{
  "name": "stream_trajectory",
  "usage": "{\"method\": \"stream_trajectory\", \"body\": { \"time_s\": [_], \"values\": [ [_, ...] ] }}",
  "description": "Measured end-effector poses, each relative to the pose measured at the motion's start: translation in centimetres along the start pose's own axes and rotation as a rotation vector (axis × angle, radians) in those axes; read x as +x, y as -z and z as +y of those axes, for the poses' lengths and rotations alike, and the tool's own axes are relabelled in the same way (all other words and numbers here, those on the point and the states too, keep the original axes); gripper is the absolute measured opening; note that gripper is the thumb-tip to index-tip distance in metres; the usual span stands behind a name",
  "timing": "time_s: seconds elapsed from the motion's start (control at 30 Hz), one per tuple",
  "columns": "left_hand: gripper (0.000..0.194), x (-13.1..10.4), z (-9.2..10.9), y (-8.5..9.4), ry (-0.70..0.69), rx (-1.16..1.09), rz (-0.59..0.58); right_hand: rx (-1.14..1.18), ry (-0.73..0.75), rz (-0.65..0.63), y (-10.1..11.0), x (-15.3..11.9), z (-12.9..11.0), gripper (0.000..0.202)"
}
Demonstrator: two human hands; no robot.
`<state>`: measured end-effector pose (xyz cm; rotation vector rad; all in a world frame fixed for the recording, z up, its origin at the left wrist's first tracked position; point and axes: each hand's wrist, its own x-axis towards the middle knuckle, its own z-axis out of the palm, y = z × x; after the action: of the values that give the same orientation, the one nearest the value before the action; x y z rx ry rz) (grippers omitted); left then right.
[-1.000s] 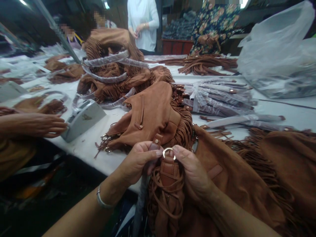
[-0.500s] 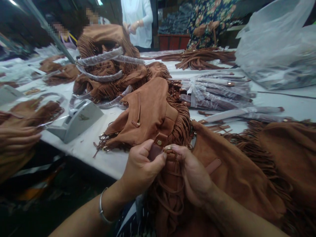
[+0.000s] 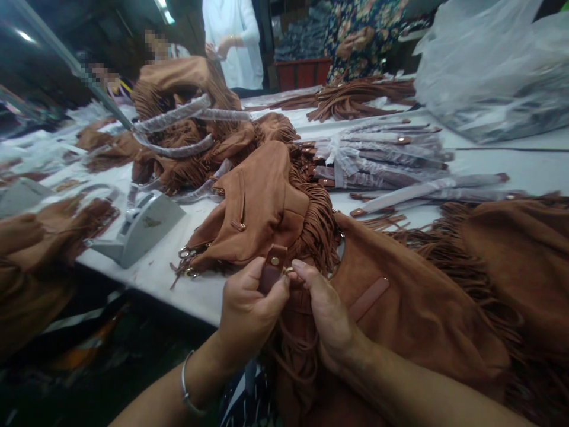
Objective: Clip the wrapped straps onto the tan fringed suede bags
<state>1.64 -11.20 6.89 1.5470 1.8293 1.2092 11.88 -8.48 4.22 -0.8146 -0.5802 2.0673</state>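
Thumb and fingers of my left hand (image 3: 251, 302) are closed on the end of a brown leather strap (image 3: 274, 264), which carries a round metal snap. Close beside it, my right hand (image 3: 331, 308) pinches a gold metal ring (image 3: 288, 270) at the edge of a brown suede bag. Both hands almost touch at the ring. Below them hang the bag's thin cords (image 3: 302, 356). Whether the strap passes through the ring is hidden by the fingers. Right of my hands lies a brown fringed bag (image 3: 413, 296), and just beyond them another suede bag with a zip (image 3: 262, 196).
Plastic-wrapped straps (image 3: 377, 154) lie bundled behind the bags. A grey tape dispenser (image 3: 142, 228) stands near the table's left edge. More fringed bags (image 3: 186, 77) are piled behind it. At far left a co-worker's hand (image 3: 20, 231) rests on a bag. A clear plastic sack (image 3: 489, 71) stands back right.
The view has shifted slightly, so most things appear a little further left. My right hand's fingers have turned a little at the ring; my left hand keeps its hold on the strap.
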Motion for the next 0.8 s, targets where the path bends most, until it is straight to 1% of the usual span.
{"method": "stream_trajectory", "body": {
  "time_s": [0.07, 0.13, 0.27, 0.37, 0.47, 0.53, 0.67, 0.73, 0.8],
  "values": [
    [0.007, -0.1, -0.1, 0.4, -0.065, 0.052, 0.038, 0.007, -0.036, -0.031, 0.0, 0.0, 0.2, 0.028],
    [0.007, 0.0, -0.2, 0.9, -0.127, 0.104, 0.027, 0.004, -0.047, -0.054, 0.0, -0.1, 0.4, 0.030],
    [0.007, 0.5, -0.6, 1.8, -0.177, 0.131, -0.105, 0.020, -0.073, -0.120, 0.0, -0.1, 0.6, 0.034],
    [0.012, 0.7, -1.2, 2.2, -0.137, 0.107, -0.140, 0.036, -0.088, -0.138, -0.1, 0.0, 0.6, 0.033],
    [0.014, 0.8, -1.6, 2.3, -0.065, 0.055, -0.122, -0.006, -0.114, -0.191, 0.0, 0.2, 0.4, 0.032],
    [0.012, 0.8, -1.6, 2.2, -0.067, 0.049, -0.101, -0.041, -0.113, -0.210, 0.0, 0.3, 0.3, 0.033],
    [0.009, 0.7, -1.1, 1.8, -0.102, 0.083, -0.096, -0.009, -0.074, -0.127, 0.0, 0.3, 0.3, 0.030],
    [0.010, 0.6, -1.0, 1.5, -0.082, 0.067, -0.107, 0.057, -0.081, -0.110, -0.1, 0.2, 0.5, 0.028],
    [0.011, 0.5, -1.0, 1.5, -0.037, 0.028, -0.113, 0.111, -0.103, -0.125, -0.1, 0.0, 0.7, 0.027]
  ]
}}
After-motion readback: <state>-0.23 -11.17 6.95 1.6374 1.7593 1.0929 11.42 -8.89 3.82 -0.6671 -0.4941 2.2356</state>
